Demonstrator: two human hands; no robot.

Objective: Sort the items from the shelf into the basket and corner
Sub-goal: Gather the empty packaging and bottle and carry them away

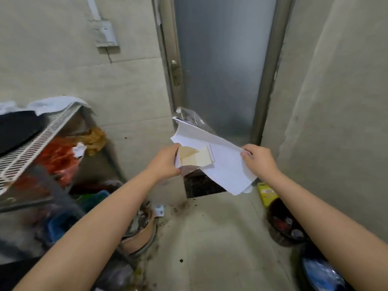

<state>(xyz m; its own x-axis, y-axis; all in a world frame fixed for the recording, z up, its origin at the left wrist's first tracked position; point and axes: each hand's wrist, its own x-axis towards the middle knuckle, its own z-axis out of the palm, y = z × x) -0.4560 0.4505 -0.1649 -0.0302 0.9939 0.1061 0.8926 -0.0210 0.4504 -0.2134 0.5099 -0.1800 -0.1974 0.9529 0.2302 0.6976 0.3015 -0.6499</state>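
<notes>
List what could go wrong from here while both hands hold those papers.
1. The left hand pinches the small cream folded cards loosely on top of the curled white paper sheets; they may slide off onto the dirty beige tiled floor.
2. The right hand grips only the sheets' edge, so loose pages might droop or tear.
3. The clear plastic sleeve behind the sheets could slip free unnoticed.
</notes>
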